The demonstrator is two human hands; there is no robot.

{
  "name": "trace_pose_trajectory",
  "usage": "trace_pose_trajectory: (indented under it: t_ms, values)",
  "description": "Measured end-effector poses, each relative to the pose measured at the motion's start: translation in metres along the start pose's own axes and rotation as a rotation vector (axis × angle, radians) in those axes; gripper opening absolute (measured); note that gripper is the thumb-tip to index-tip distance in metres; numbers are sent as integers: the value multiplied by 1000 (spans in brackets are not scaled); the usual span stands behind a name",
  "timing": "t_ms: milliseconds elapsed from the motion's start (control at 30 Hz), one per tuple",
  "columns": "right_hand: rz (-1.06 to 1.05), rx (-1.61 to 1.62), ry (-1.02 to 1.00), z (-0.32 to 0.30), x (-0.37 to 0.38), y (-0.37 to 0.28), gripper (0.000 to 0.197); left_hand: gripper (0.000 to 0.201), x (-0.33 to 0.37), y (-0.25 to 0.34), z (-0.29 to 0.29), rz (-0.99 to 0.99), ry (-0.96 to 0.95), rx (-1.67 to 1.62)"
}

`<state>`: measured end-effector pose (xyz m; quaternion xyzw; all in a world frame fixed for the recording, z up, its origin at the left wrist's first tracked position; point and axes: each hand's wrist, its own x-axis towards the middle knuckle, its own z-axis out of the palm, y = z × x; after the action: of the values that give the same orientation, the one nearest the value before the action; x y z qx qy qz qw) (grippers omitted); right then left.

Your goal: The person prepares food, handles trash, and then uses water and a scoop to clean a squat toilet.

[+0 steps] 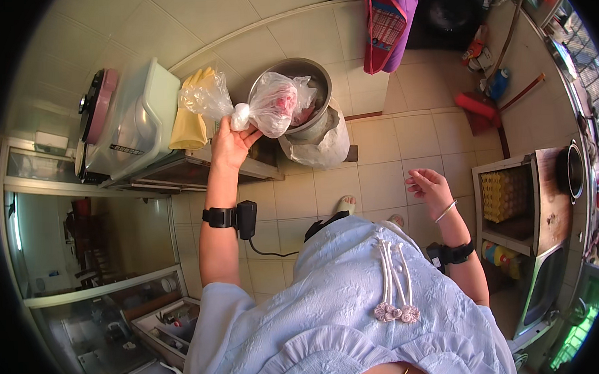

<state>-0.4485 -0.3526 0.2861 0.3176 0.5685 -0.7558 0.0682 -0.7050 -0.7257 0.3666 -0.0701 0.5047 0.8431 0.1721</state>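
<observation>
My left hand is closed on the gathered neck of a clear plastic bag with pink and red contents. The bag's loose end flares out to the left of my fingers. Its filled part hangs at the rim of a round metal pot with more plastic inside; I cannot tell whether it rests on the rim. Beneath the pot is a whitish, crumpled sack-like cover. My right hand hovers over the tiled floor, fingers curled together with nothing visible in them.
Left of the bag, yellow rubber gloves hang beside a pale green plastic bin on a counter. At right stands a wooden cabinet with egg trays. A purple cloth hangs ahead, near a dark washing machine.
</observation>
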Motion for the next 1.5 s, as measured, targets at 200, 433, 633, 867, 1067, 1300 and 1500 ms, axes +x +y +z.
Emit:
trace_pose_trajectory:
  t_ms: [200, 433, 633, 867, 1067, 1300, 1500]
  values:
    - [66, 1, -3, -37, 7, 21, 24, 45, -5, -16, -15, -85, -33, -154]
    - [86, 46, 43, -60, 17, 28, 24, 33, -11, -13, 17, 133, 123, 149]
    - [62, 88, 84, -61, 22, 24, 24, 26, 12, -12, 34, 190, 57, 519]
    - [79, 81, 139, -61, 24, 25, 26, 18, 91, -47, 4, 323, -131, 849]
    - [79, 103, 190, -67, 19, 32, 25, 25, 125, -83, -9, 551, -93, 1151]
    - [88, 132, 214, -66, 13, 43, 24, 33, 94, -94, -9, 358, -72, 1358]
    - [99, 113, 186, -57, 13, 45, 23, 38, 59, -94, 6, 794, 111, 1437]
